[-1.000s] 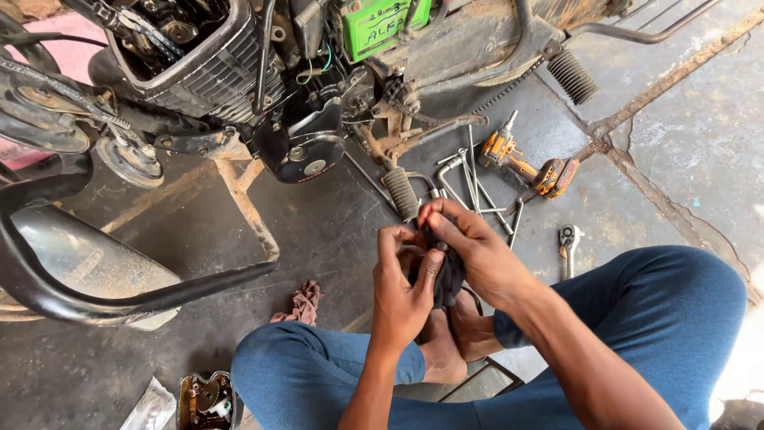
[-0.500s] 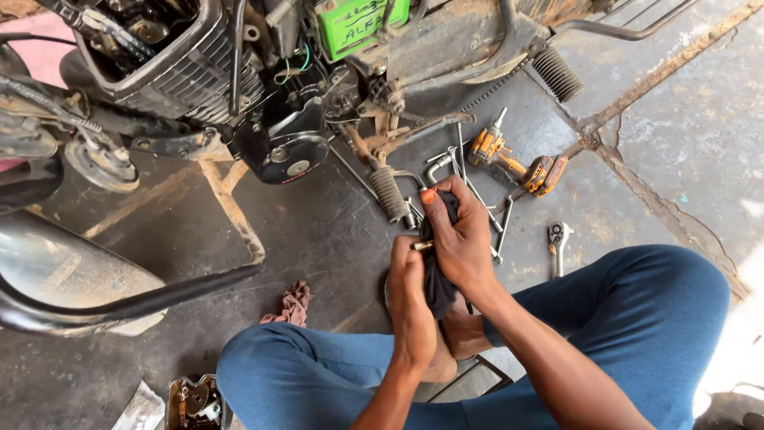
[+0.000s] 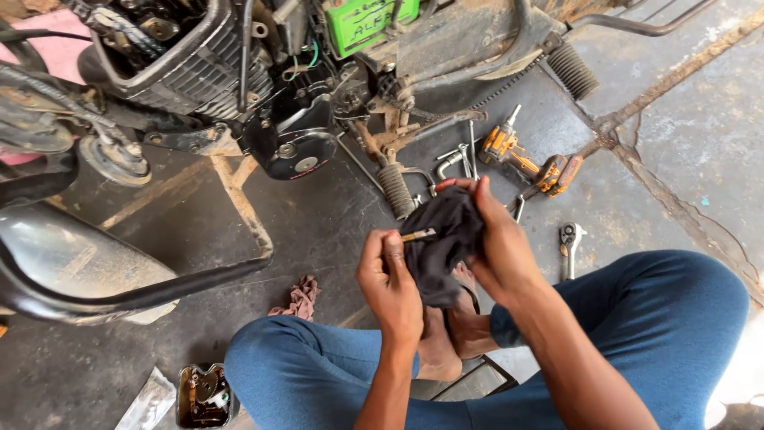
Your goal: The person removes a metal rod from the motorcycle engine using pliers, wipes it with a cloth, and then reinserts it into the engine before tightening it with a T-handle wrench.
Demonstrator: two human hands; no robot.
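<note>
Pinching a small brass-tipped part (image 3: 417,235) between thumb and fingers, the left hand (image 3: 390,279) stays closed on it and holds it level, its tip pointing right into a black rag (image 3: 442,239). The right hand (image 3: 497,247) is wrapped around that rag from the far side, fingers curled over its top, so the cloth is bunched against the part's end, a grip that suits wiping it. Both hands hang over the person's lap, above crossed legs in blue trousers (image 3: 660,318), close to the body where the part can be seen well.

Beyond the hands, tools lie on the floor (image 3: 684,159) within easy reach: an orange drill (image 3: 529,163) just past the rag, a ratchet (image 3: 568,243) beside the right knee, and several bent wrenches (image 3: 458,159) near a footpeg (image 3: 395,189). Behind these stands a stripped motorcycle (image 3: 239,87), its engine side exposed toward the person, with a green battery (image 3: 370,20) above. A reddish rag (image 3: 298,296) lies left of the knee, and a small tray (image 3: 203,396) of oily bits sits at the lower left.
</note>
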